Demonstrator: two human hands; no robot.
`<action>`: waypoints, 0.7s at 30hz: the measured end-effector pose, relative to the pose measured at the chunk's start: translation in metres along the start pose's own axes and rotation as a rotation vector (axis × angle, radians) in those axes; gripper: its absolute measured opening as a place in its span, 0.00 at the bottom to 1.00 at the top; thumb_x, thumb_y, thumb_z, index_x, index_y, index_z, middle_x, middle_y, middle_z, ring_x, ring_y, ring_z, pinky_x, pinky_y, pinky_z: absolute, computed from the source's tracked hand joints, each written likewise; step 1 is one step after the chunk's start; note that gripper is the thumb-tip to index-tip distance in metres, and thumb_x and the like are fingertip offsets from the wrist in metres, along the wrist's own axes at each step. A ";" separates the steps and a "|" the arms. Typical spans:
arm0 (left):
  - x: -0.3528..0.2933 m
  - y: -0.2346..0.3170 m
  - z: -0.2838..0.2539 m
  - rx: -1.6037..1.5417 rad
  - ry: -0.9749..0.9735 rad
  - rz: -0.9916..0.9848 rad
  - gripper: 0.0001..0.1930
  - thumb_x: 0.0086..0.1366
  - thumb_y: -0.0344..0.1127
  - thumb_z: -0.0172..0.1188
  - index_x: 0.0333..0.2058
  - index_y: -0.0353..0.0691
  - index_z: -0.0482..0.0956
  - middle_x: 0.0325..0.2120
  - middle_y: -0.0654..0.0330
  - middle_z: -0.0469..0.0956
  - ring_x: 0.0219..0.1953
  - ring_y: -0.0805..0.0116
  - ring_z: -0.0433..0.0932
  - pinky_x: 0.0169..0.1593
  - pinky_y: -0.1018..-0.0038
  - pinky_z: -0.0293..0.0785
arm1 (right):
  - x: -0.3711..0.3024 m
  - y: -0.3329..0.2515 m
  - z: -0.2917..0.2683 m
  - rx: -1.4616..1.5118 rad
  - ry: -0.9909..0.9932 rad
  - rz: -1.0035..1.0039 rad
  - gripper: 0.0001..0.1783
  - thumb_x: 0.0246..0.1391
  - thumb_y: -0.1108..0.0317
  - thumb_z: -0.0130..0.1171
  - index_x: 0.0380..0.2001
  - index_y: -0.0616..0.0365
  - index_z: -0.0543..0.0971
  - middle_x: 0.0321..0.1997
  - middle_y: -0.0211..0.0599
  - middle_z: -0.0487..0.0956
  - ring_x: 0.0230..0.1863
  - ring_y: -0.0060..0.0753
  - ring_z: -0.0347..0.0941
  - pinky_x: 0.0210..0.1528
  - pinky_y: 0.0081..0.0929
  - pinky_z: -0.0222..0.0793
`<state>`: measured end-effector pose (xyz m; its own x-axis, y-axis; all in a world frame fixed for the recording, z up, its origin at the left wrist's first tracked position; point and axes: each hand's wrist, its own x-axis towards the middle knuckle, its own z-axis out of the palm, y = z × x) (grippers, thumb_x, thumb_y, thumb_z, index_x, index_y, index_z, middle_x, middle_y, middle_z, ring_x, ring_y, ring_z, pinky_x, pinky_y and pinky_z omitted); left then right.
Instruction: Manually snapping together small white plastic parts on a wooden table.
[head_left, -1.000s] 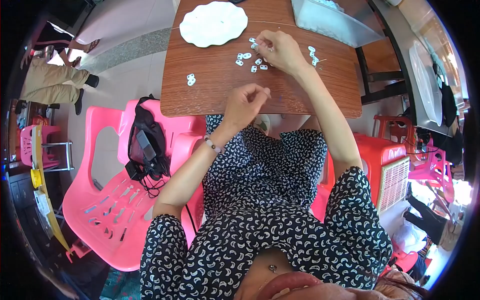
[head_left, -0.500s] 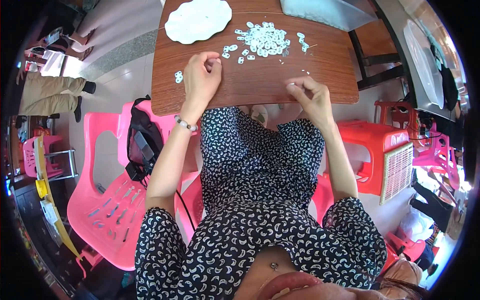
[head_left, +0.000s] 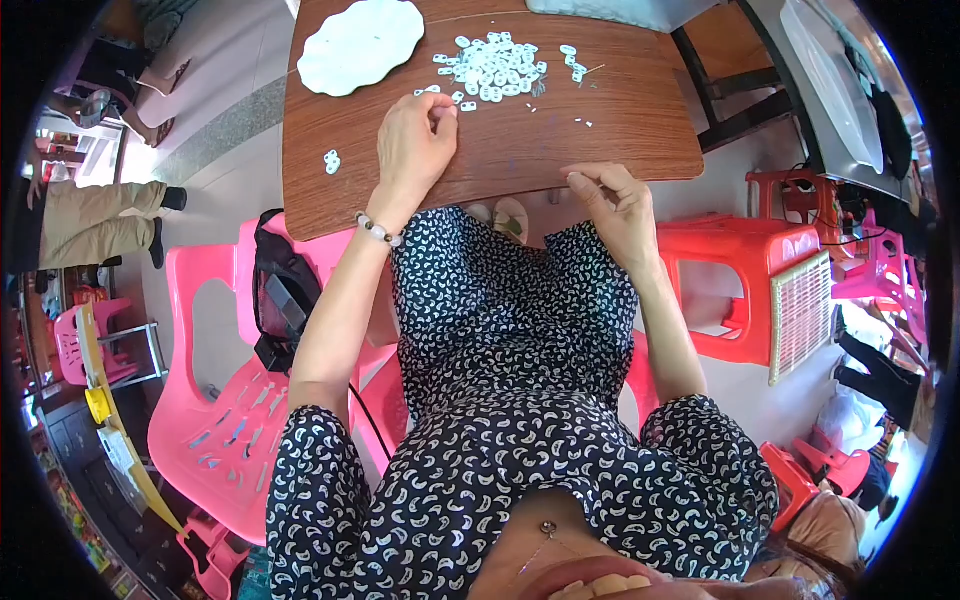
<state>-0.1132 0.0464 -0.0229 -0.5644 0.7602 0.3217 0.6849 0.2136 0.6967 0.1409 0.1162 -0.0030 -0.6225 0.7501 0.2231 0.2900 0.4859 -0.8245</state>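
Left hand [head_left: 414, 147] is shifting toward the pieces [head_left: 496, 68]; it and right hand [head_left: 622, 212] are curling their fingers, any pinch unclear. Picking is apparently proceeding, next requiring precision.

On the bench [head_left: 640, 115], the pile [head_left: 495, 68] is set right of the plate [head_left: 362, 48] — the tub [head_left: 612, 10] behind, further right; leftmost, a bag [head_left: 285, 290] is borne by a chair [head_left: 225, 440].

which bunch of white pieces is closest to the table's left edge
The small bunch left of the left hand; the big pile and the other small bunch lie farther right.
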 end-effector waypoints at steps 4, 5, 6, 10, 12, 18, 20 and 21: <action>0.011 0.007 0.013 0.055 -0.018 0.129 0.07 0.55 0.34 0.61 0.30 0.38 0.81 0.25 0.56 0.77 0.31 0.58 0.75 0.38 0.64 0.70 | -0.002 0.003 0.004 0.074 -0.022 0.169 0.10 0.56 0.68 0.61 0.39 0.62 0.82 0.31 0.29 0.81 0.32 0.15 0.74 0.36 0.16 0.69; 0.014 0.010 0.016 0.044 -0.035 0.144 0.07 0.55 0.34 0.61 0.30 0.38 0.81 0.25 0.56 0.77 0.32 0.56 0.74 0.39 0.63 0.70 | -0.003 0.005 0.004 0.073 -0.013 0.171 0.10 0.56 0.68 0.61 0.39 0.62 0.82 0.31 0.29 0.81 0.32 0.15 0.74 0.36 0.16 0.69; 0.016 0.012 0.020 0.041 -0.039 0.151 0.07 0.55 0.34 0.61 0.30 0.38 0.81 0.25 0.56 0.77 0.32 0.56 0.74 0.39 0.63 0.70 | -0.004 0.008 0.004 0.157 -0.015 0.213 0.09 0.56 0.69 0.61 0.38 0.62 0.82 0.31 0.29 0.81 0.32 0.15 0.74 0.36 0.15 0.69; 0.017 0.023 0.029 0.145 -0.041 0.206 0.10 0.56 0.38 0.63 0.33 0.38 0.81 0.27 0.56 0.78 0.33 0.59 0.75 0.40 0.65 0.70 | -0.009 0.010 0.002 0.190 0.004 0.227 0.09 0.56 0.70 0.62 0.37 0.64 0.81 0.30 0.30 0.81 0.32 0.14 0.74 0.34 0.13 0.68; 0.021 0.028 0.034 0.154 -0.068 0.197 0.11 0.56 0.39 0.63 0.33 0.39 0.81 0.27 0.56 0.78 0.34 0.57 0.75 0.40 0.64 0.70 | -0.008 0.012 0.001 0.152 0.023 0.202 0.08 0.56 0.70 0.62 0.37 0.64 0.81 0.30 0.29 0.81 0.32 0.14 0.74 0.34 0.13 0.68; 0.030 0.029 0.049 0.260 -0.092 0.234 0.10 0.56 0.38 0.63 0.35 0.41 0.82 0.33 0.54 0.77 0.41 0.52 0.72 0.43 0.61 0.72 | -0.001 0.004 -0.004 0.114 -0.015 0.215 0.10 0.54 0.69 0.63 0.38 0.62 0.82 0.32 0.29 0.80 0.32 0.14 0.72 0.32 0.15 0.67; 0.029 0.026 0.050 0.238 -0.103 0.246 0.09 0.56 0.37 0.63 0.34 0.41 0.82 0.33 0.54 0.77 0.41 0.53 0.73 0.43 0.62 0.72 | 0.002 0.009 -0.006 0.148 -0.015 0.237 0.10 0.54 0.68 0.63 0.38 0.62 0.82 0.32 0.29 0.80 0.32 0.14 0.72 0.33 0.16 0.67; 0.027 0.024 0.050 0.218 -0.107 0.255 0.09 0.56 0.36 0.62 0.34 0.40 0.82 0.33 0.54 0.77 0.41 0.53 0.73 0.43 0.62 0.72 | 0.002 0.011 -0.007 0.183 -0.018 0.252 0.10 0.54 0.68 0.63 0.38 0.61 0.82 0.32 0.28 0.80 0.32 0.15 0.72 0.33 0.17 0.67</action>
<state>-0.0891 0.1029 -0.0294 -0.3191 0.8636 0.3904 0.8864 0.1263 0.4453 0.1478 0.1262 -0.0080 -0.5606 0.8280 -0.0084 0.3022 0.1951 -0.9331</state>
